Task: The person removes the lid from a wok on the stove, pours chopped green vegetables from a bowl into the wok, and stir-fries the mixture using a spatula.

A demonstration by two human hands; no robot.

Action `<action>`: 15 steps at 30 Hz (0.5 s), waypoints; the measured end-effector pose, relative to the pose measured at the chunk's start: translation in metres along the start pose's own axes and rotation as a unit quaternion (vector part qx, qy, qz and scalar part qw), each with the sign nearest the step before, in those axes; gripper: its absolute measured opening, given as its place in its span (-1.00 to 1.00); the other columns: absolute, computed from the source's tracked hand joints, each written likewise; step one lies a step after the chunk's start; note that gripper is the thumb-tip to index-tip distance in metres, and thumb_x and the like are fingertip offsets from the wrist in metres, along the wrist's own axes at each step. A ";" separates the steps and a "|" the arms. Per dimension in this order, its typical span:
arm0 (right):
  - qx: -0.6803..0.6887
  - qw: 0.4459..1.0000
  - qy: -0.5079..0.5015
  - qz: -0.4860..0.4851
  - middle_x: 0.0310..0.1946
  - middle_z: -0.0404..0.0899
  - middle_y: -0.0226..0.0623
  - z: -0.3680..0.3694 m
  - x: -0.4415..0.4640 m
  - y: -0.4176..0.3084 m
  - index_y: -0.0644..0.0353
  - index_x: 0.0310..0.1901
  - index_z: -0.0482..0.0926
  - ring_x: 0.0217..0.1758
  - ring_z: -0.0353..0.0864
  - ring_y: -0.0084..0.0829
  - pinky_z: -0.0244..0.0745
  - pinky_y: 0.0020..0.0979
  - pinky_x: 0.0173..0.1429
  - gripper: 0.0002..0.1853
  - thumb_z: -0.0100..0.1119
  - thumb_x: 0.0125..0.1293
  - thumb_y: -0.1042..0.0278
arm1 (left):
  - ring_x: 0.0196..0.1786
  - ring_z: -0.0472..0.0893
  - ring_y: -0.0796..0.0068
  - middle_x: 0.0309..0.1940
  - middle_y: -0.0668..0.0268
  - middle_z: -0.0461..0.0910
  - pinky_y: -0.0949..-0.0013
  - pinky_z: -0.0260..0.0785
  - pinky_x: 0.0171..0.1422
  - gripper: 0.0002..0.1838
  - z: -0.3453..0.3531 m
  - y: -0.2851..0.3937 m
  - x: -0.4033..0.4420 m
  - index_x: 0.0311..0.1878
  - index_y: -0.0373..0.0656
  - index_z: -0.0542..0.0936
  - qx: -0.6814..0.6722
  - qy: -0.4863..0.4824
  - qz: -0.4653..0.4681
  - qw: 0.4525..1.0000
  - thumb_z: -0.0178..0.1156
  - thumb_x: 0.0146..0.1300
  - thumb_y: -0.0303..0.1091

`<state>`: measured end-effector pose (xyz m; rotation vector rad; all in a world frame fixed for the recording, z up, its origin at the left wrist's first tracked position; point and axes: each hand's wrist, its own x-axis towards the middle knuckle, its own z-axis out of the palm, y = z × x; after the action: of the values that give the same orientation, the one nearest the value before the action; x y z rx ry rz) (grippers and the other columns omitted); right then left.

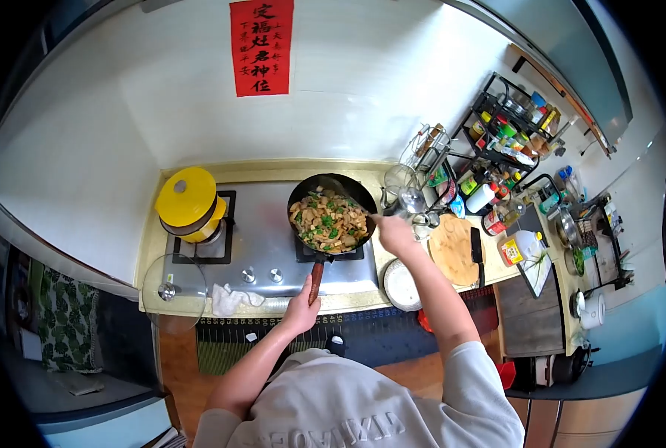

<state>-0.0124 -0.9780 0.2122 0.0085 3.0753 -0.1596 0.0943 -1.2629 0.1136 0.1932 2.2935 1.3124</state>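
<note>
A black wok [297, 196] sits over the right burner of the stove, filled with a stir-fry [329, 222] of pale brown pieces and bits of green. My left hand [301, 308] is closed around the wok's brown wooden handle [317, 280]. At the wok's right rim, my right hand [395, 234] grips a spatula [357, 200] that slants down to the left into the food. Its lower end is partly lost against the dark wok wall, so its exact shape is unclear.
A yellow pot [187, 196] stands on the left burner. Near the front left lie a glass lid [167, 291] and a white cloth [234, 300]. To the right are a white plate [402, 287], a round cutting board [452, 252], a cleaver [476, 246] and a crowded bottle rack [501, 138].
</note>
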 end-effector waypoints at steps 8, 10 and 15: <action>-0.229 0.962 -0.071 -0.128 -0.28 0.76 -0.22 -0.034 -0.029 -0.022 0.08 0.38 0.47 -0.24 0.80 -0.23 0.69 -0.26 -0.22 -0.48 -0.02 0.39 0.45 | -0.14 0.67 0.12 -0.15 -0.10 0.64 0.26 0.47 0.03 -0.18 0.007 -0.011 0.004 0.65 -0.12 -0.06 -0.016 0.020 0.031 0.999 0.13 0.45 -0.30; -0.233 0.964 -0.037 -0.125 -0.27 0.75 -0.22 -0.035 -0.022 -0.017 0.07 0.42 0.44 -0.23 0.80 -0.26 0.69 -0.28 -0.23 -0.45 -0.02 0.38 0.46 | -0.15 0.66 0.13 -0.16 -0.08 0.64 0.27 0.46 0.02 -0.18 0.006 -0.011 0.003 0.65 -0.12 -0.06 -0.016 0.020 0.030 0.999 0.13 0.45 -0.30; -0.273 0.940 -0.026 -0.202 -0.14 0.71 -0.28 -0.034 -0.004 -0.023 0.06 0.46 0.37 -0.24 0.79 -0.31 0.67 -0.30 -0.28 -0.44 -0.02 0.42 0.38 | -0.14 0.65 0.15 -0.14 -0.04 0.64 0.27 0.45 0.04 -0.18 0.008 -0.011 0.005 0.65 -0.11 -0.07 0.000 0.029 0.033 0.999 0.12 0.46 -0.29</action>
<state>-0.0106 -0.9974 0.2484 -0.6394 2.9086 0.6648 0.0948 -1.2607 0.0990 0.2352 2.3541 1.3677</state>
